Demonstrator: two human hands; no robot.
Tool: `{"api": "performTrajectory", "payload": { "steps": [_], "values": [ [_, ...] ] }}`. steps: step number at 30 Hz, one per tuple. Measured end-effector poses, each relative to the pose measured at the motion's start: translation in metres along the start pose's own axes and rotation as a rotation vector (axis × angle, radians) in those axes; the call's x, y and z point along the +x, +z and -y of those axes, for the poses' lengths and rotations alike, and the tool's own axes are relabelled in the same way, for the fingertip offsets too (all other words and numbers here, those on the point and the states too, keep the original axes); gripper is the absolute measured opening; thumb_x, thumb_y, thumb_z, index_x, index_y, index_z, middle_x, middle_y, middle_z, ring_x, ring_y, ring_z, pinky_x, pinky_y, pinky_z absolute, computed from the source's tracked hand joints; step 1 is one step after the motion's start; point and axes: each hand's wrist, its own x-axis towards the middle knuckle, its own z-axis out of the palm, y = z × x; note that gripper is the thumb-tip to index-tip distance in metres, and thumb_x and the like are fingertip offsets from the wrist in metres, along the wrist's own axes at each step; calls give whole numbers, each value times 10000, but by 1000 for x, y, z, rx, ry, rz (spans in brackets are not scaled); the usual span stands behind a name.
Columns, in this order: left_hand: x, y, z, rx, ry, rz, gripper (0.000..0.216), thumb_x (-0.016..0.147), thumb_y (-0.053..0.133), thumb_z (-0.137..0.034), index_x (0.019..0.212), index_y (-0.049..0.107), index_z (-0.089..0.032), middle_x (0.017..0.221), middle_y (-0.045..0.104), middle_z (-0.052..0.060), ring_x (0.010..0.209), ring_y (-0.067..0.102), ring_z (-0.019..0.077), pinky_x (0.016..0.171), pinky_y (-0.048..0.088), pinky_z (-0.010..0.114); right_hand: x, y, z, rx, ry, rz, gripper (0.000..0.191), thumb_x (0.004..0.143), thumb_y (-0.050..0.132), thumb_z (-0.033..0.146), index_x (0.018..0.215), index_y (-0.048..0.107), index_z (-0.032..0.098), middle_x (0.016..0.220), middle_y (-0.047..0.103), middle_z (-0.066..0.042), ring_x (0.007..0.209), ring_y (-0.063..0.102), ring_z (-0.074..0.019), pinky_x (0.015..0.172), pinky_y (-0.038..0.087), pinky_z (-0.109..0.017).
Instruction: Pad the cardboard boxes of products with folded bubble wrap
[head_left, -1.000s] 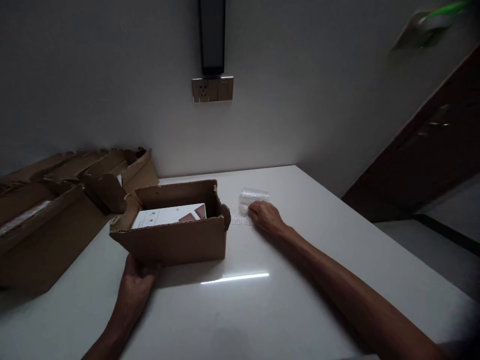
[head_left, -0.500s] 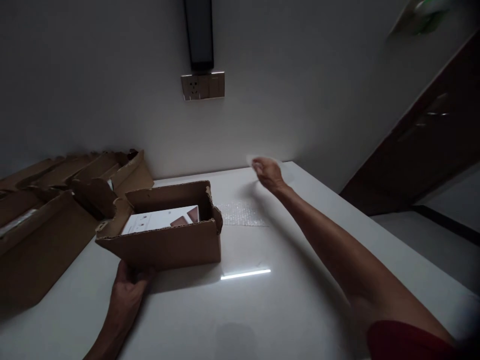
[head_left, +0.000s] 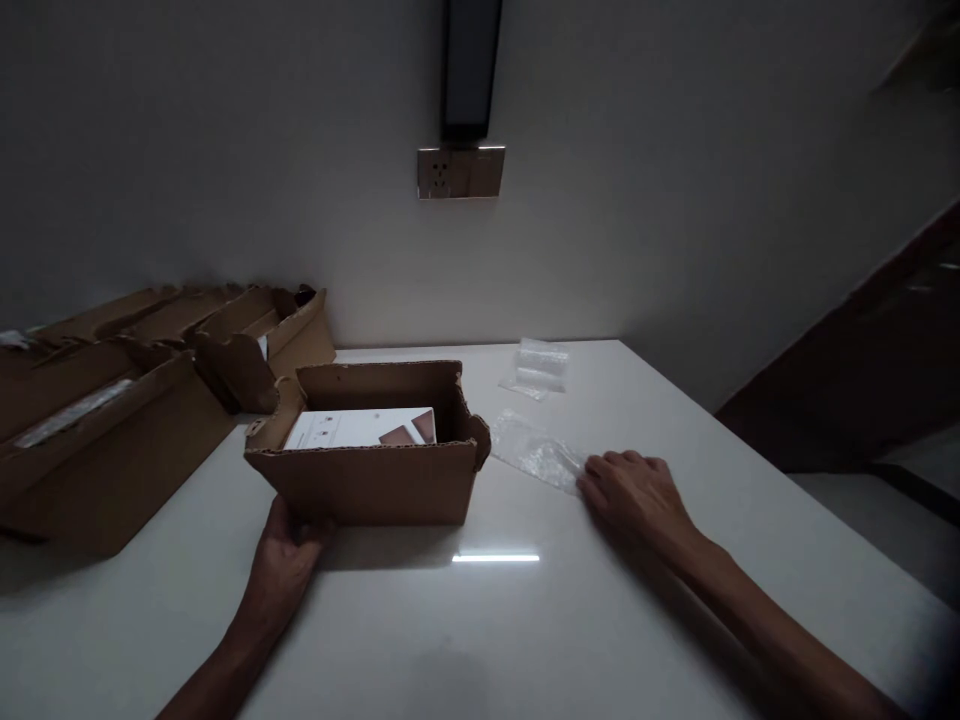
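An open cardboard box [head_left: 367, 487] with ragged edges stands on the white table, and a white printed carton [head_left: 349, 428] lies inside it. At the box's lower left corner my left hand [head_left: 281, 560] grips it, thumb along the front and the other fingers partly hidden behind the side. To the right of the box lies a flat sheet of clear bubble wrap [head_left: 536, 452]. My right hand [head_left: 634, 495] is closed on its right end, fingertips pinched against the table. Farther back, a loosely rolled piece of bubble wrap [head_left: 541, 365] rests near the wall, touched by neither hand.
Several more open cardboard boxes [head_left: 135, 470] crowd the left side of the table, one holding a clear-wrapped item [head_left: 75, 412]. The white table [head_left: 495, 640] meets the wall at the back, below a socket plate [head_left: 461, 173]. Its right edge runs diagonally toward me.
My right hand has let go of the translucent piece at the back and come nearer, onto the bubble wrap sheet. The sheet is now slanted. My left hand stays at the box.
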Motion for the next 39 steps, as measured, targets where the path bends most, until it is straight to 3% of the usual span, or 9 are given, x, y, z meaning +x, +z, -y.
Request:
{"api": "performTrajectory", "payload": {
  "steps": [4,7,13,18,24,31,34,37,39],
  "values": [
    [-1,2,3,33,35,-17,638,740,683,-417,1310,501,-195,1276,648,115,1220,589,295,1046,453,428,-13,-16,16,314,-75,-94,391,887,544,489,1158,647,226,1176,680,-125,1033,625,-317,864,451,-474],
    [2,4,3,43,19,-29,603,730,683,-428,1255,526,-176,1207,679,118,1124,642,292,966,509,419,-11,-24,64,732,-199,82,536,886,561,543,1342,534,261,1309,616,-123,1067,628,-281,760,518,-388],
    [34,16,-8,47,105,35,562,703,716,-383,1191,542,-164,1194,686,118,1118,650,279,979,514,409,31,-15,130,943,-250,133,499,849,614,377,1314,552,207,1105,696,-99,903,666,-234,727,537,-362],
    [55,29,-9,57,134,47,616,726,716,-339,1267,506,-135,1219,663,153,1140,637,279,1002,493,420,38,-22,89,875,-210,100,412,845,571,303,1241,623,198,1251,671,-115,1115,636,-269,890,524,-406],
    [57,29,-3,7,145,50,587,758,659,-299,1303,503,-151,1147,686,119,1060,666,246,981,501,413,-29,-20,-5,293,-171,137,386,865,580,376,1213,656,229,1267,667,-115,1115,638,-301,918,511,-458],
    [30,29,-6,55,166,-19,610,818,612,-317,1372,457,-115,1320,576,184,1246,553,314,1083,420,509,-80,-15,28,22,-94,97,285,960,401,196,818,647,182,834,698,-93,743,654,-222,693,481,-342],
    [-19,18,-6,284,412,-20,621,862,600,-286,1442,407,-175,1441,466,183,1371,424,349,1114,377,551,-93,-28,59,319,-102,181,205,948,447,211,964,651,202,808,713,-52,710,659,-194,630,469,-298],
    [-70,14,-14,450,871,280,635,871,570,-143,1466,380,-261,1494,435,142,1410,386,312,1129,373,513,-95,-39,87,630,-151,267,223,931,514,254,1096,654,199,824,733,-47,721,673,-191,614,489,-292],
    [-92,21,-23,478,1008,530,725,843,564,-93,1504,309,-244,1545,385,155,1451,330,319,1140,360,528,-92,-42,101,840,-205,341,266,938,541,305,1141,660,183,853,743,-56,729,687,-186,641,527,-301]
  ]
}}
